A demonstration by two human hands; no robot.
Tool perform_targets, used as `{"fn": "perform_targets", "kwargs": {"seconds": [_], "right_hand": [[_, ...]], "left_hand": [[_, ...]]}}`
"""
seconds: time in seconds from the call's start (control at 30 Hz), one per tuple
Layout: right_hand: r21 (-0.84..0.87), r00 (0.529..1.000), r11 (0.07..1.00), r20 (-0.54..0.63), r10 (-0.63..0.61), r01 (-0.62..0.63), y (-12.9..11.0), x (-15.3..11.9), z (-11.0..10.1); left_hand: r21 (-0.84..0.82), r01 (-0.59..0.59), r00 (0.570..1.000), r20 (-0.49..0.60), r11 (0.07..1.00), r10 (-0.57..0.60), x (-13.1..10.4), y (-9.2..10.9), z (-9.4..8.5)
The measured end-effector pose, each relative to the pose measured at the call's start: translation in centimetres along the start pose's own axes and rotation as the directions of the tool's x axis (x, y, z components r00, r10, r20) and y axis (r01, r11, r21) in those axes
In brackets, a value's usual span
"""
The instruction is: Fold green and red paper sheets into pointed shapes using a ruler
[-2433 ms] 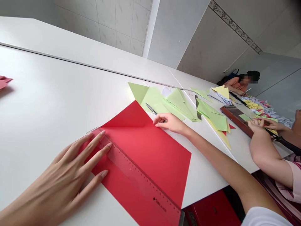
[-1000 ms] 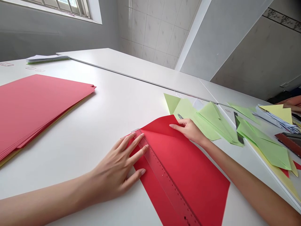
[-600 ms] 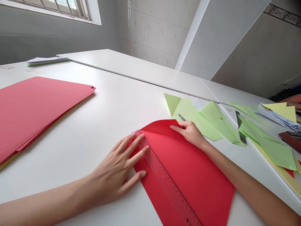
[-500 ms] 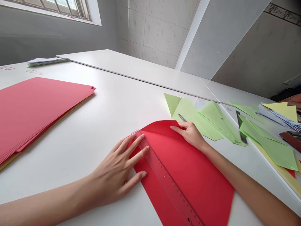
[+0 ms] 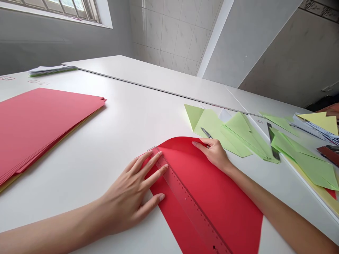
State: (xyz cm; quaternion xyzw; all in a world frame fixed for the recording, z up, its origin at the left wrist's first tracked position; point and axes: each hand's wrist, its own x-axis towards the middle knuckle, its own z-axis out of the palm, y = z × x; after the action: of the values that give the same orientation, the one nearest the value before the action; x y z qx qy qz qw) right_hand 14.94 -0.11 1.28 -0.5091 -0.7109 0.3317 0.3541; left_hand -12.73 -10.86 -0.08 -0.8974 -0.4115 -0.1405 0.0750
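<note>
A sheet of red paper [image 5: 212,183] lies on the white table in front of me. Along its left part runs a clear ruler [image 5: 194,208], slanting from the far corner down to the bottom of the view. My left hand [image 5: 137,183] rests flat with fingers spread, its fingertips pressing the ruler's far end and the paper. At the far right corner, my right hand [image 5: 214,151] pinches the sheet between thumb and fingers. There the paper is lifted and bows upward to the right of the ruler.
A stack of pinkish-red sheets [image 5: 50,123] lies at left, with yellow showing beneath. Folded green papers [image 5: 241,137] and a pen [image 5: 206,132] lie just beyond my right hand. More green pieces [image 5: 304,158] and a dark strip [image 5: 272,143] are farther right. Thin papers [image 5: 51,70] sit far left.
Very little differs. My right hand and the lifted paper edge sit slightly lower, and more of the pen shows. My left hand and the ruler stay in place.
</note>
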Motion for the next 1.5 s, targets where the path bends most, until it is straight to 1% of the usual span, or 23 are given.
{"fn": "perform_targets", "kwargs": {"seconds": [0.2, 0.3, 0.37, 0.43, 0.53, 0.6, 0.63, 0.73, 0.77, 0.8, 0.87, 0.93, 1.0, 1.07, 1.13, 1.2, 1.27, 1.37, 1.5], "right_hand": [[0.004, 1.000, 1.000, 0.008, 0.020, -0.020, 0.0, -0.1, 0.0], [0.012, 1.000, 1.000, 0.021, -0.016, 0.015, 0.2, -0.1, -0.1], [-0.010, 0.996, 0.996, 0.017, -0.091, 0.091, 0.4, -0.2, -0.3], [-0.069, 0.980, 0.977, 0.021, -0.199, 0.200, 0.6, -0.3, -0.6], [-0.198, 0.929, 0.908, 0.064, -0.365, 0.370, 0.5, -0.6, -1.0], [-0.281, 0.903, 0.859, 0.096, -0.418, 0.428, -0.2, -0.6, -1.4], [-0.315, 0.907, 0.851, 0.114, -0.406, 0.421, -0.6, -0.5, -1.5], [-0.366, 0.942, 0.871, 0.201, -0.269, 0.327, -2.3, 0.2, -1.9], [-0.368, 0.942, 0.875, 0.235, -0.240, 0.315, -2.8, 0.4, -1.9], [-0.363, 0.934, 0.873, 0.267, -0.238, 0.326, -3.1, 0.7, -2.0], [-0.346, 0.899, 0.847, 0.323, -0.296, 0.403, -3.3, 0.8, -1.8], [-0.347, 0.855, 0.795, 0.350, -0.382, 0.497, -2.8, 0.4, -1.4], [-0.380, 0.807, 0.716, 0.361, -0.468, 0.585, -2.1, -0.4, -0.9], [-0.431, 0.752, 0.616, 0.376, -0.541, 0.659, -1.3, -1.5, -0.5], [-0.482, 0.705, 0.519, 0.408, -0.581, 0.706, -0.8, -2.6, -0.2], [-0.519, 0.672, 0.444, 0.434, -0.599, 0.731, -0.6, -3.3, 0.1], [-0.541, 0.652, 0.394, 0.450, -0.611, 0.743, -0.6, -3.7, 0.3], [-0.560, 0.632, 0.348, 0.459, -0.625, 0.752, -0.7, -3.9, 0.6], [-0.579, 0.631, 0.325, 0.468, -0.619, 0.748, -1.1, -4.2, 0.9]], "left_hand": [[-0.006, -0.004, 0.999, 0.037, 1.000, 0.004, 0.0, 0.1, -0.2], [0.014, -0.011, 0.999, 0.051, 1.000, 0.010, -0.1, 0.2, -0.1], [0.019, -0.006, 0.998, 0.058, 1.000, 0.005, -0.2, 0.2, -0.1], [0.020, 0.002, 0.998, 0.057, 1.000, -0.003, -0.2, 0.2, -0.1], [0.025, -0.015, 1.000, 0.027, 1.000, 0.015, -0.1, 0.3, -0.2], [0.040, -0.036, 0.999, 0.006, 0.999, 0.036, 0.1, 0.3, -0.3], [0.048, -0.043, 0.999, -0.001, 0.998, 0.043, 0.2, 0.3, -0.3], [0.062, -0.046, 0.999, -0.009, 0.997, 0.047, 0.3, 0.3, -0.4], [0.060, -0.044, 0.999, -0.010, 0.997, 0.045, 0.2, 0.3, -0.4], [0.055, -0.037, 0.999, -0.007, 0.998, 0.038, 0.2, 0.3, -0.4], [0.031, -0.020, 1.000, -0.004, 0.999, 0.021, 0.0, 0.3, -0.4], [0.005, -0.010, 1.000, -0.012, 1.000, 0.010, -0.1, 0.3, -0.3], [-0.007, -0.010, 1.000, -0.026, 1.000, 0.010, -0.1, 0.3, -0.2], [0.001, -0.016, 0.999, -0.031, 1.000, 0.016, 0.0, 0.3, -0.2], [0.023, -0.023, 0.999, -0.029, 0.999, 0.024, 0.0, 0.3, -0.1], [0.038, -0.031, 0.999, -0.029, 0.999, 0.032, 0.1, 0.3, -0.1], [0.031, -0.033, 0.999, -0.029, 0.999, 0.033, 0.2, 0.3, -0.1], [0.001, -0.020, 0.999, -0.025, 1.000, 0.020, 0.1, 0.3, -0.1], [0.002, -0.011, 1.000, -0.026, 1.000, 0.011, 0.0, 0.3, -0.2]]}}
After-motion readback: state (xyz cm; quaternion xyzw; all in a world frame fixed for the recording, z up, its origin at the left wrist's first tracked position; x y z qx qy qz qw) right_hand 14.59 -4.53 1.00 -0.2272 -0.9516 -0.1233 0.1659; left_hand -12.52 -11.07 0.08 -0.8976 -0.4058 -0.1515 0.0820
